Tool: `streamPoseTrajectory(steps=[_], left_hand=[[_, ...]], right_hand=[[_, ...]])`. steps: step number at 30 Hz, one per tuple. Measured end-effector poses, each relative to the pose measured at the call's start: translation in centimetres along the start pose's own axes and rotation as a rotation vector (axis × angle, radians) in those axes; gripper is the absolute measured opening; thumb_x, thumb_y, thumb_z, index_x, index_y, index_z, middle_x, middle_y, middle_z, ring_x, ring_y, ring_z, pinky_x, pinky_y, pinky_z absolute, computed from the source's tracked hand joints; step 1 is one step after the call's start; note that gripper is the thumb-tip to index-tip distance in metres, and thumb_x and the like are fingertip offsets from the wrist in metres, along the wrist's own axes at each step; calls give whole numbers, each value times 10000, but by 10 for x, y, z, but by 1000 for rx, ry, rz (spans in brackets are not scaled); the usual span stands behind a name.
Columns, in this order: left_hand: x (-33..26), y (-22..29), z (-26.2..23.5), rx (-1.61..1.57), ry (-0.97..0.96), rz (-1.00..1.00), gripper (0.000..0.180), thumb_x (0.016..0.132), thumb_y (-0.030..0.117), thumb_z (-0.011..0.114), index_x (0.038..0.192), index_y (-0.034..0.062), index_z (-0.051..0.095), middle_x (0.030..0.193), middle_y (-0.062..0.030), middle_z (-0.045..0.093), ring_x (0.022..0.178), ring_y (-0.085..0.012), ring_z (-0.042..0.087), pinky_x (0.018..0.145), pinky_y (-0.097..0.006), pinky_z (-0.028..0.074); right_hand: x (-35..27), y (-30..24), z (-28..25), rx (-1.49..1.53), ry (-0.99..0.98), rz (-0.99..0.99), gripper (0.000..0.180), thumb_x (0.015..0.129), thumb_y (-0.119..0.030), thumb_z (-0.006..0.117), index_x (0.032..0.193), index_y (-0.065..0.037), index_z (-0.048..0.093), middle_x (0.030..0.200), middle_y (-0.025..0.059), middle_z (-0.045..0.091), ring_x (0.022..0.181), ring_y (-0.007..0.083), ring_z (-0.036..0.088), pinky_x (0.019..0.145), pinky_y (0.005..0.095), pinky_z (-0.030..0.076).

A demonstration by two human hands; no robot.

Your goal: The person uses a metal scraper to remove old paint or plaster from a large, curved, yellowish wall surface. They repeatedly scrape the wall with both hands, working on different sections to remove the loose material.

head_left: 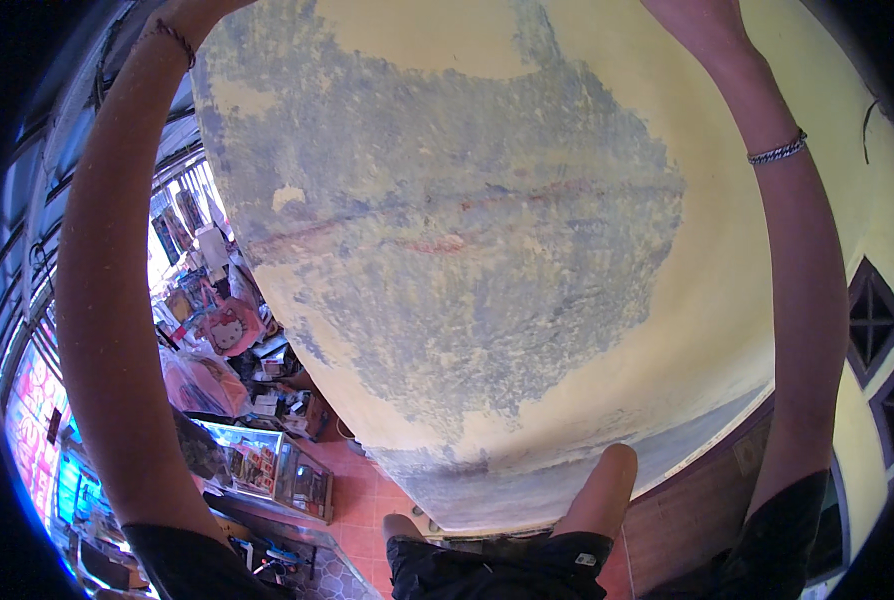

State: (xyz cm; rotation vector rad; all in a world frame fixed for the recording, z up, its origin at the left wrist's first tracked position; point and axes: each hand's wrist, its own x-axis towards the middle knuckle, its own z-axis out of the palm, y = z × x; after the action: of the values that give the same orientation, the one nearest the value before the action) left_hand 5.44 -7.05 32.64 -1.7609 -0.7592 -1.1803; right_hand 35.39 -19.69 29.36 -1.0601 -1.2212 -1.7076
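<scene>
Both my arms are raised toward the top of the picture, in front of a yellow wall [727, 330] that has a large peeled grey-blue patch [467, 250]. My left hand [207, 8] is cut off by the top edge just past a thin braided wristband [174, 36]. Beyond a silver chain bracelet [777, 150], my right hand [702, 30] also runs out of the top edge. The fingers of both hands are hidden, so I cannot tell whether they hold anything. My bare knee [607, 480] and black shorts [497, 570] show at the bottom.
At lower left a glass display counter [267, 465] stands on a red tiled floor [367, 500]. Behind it are hanging goods and a pink cartoon-cat bag [229, 330]. Dark diamond-shaped vents [872, 320] sit in the wall at right, above a brown lower wall band [687, 510].
</scene>
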Motion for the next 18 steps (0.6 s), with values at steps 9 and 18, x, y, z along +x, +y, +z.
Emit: streamPoseTrajectory(steps=[9, 18], left_hand=[[6, -5, 32, 105, 279, 124, 942, 879, 347, 666, 1553, -150, 235, 1548, -411, 329, 1487, -523, 279, 1255, -529, 245], [-73, 104, 66, -476, 399, 533, 687, 864, 162, 713, 1502, 76, 474, 1552, -257, 433, 1446, -409, 442, 1205, -509, 382]], right_hand=[[-49, -35, -15, 80, 42, 8, 345, 991, -140, 602, 1325, -60, 645, 1046, 174, 643, 744, 334, 679, 702, 431, 570], [-130, -91, -76, 343, -224, 62, 331, 887, 30, 639, 1216, 45, 673, 1260, 149, 635, 819, 278, 716, 662, 353, 575]])
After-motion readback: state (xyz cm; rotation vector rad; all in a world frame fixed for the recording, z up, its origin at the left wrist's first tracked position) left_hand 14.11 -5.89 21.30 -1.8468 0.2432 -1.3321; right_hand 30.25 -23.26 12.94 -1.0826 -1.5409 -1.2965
